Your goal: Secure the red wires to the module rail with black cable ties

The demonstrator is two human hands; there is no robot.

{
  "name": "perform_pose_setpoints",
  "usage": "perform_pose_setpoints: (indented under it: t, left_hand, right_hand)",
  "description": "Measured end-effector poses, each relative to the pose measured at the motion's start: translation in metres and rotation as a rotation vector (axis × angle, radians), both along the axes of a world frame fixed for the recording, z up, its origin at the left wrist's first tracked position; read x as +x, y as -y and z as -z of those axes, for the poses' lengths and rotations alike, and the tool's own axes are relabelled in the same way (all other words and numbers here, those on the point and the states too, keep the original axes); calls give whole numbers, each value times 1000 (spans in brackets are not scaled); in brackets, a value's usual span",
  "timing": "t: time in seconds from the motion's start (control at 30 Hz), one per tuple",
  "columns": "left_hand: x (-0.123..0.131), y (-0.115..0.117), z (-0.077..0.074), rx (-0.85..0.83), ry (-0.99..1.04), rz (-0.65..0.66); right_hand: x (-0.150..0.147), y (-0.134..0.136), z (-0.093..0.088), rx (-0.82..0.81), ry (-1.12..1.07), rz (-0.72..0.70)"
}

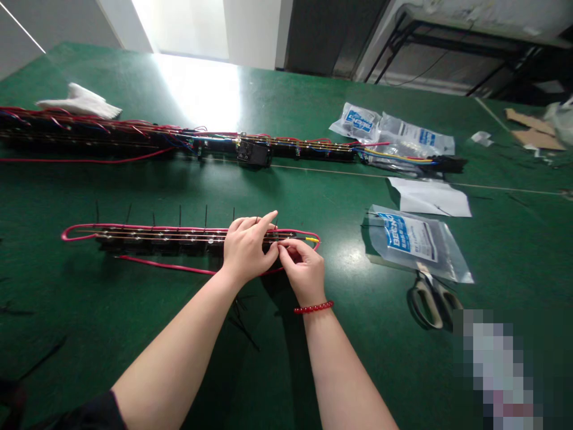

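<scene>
Left hand (pixel 246 249) lying over a black terminal strip (pixel 179 240), fingers loosely spread, tips on the strip near its right end. Right hand (pixel 301 269) pinching thin wires (pixel 286 242) between thumb and forefinger just beside left hand, red bead bracelet (pixel 313 307) on wrist. Strip lies flat on green counter (pixel 134 191) in front of person, looped by red wire (pixel 156 227), black cable ties (pixel 206 216) sticking up along it, yellow-tipped lead (pixel 312 239) at right end. Farther back a second wired strip (pixel 268 147) runs across, white cloth (pixel 78 101) at its left. Right side: clear plastic bag (pixel 414 246), tan-handled scissors (pixel 432 301) just below it.
</scene>
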State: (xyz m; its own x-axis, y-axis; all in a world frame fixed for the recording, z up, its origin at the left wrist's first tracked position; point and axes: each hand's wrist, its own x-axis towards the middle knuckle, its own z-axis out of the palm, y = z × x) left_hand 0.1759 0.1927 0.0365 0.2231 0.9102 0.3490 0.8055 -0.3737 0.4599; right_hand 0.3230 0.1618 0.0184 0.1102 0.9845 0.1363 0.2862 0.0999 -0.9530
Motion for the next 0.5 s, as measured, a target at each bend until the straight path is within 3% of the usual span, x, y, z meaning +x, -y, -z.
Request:
perform_pose_setpoints:
  t: [0.5]
  left_hand:
    - [0,-1,6,97,19,-7]
  right_hand:
    - [1,-1,-1,-17,-34,23]
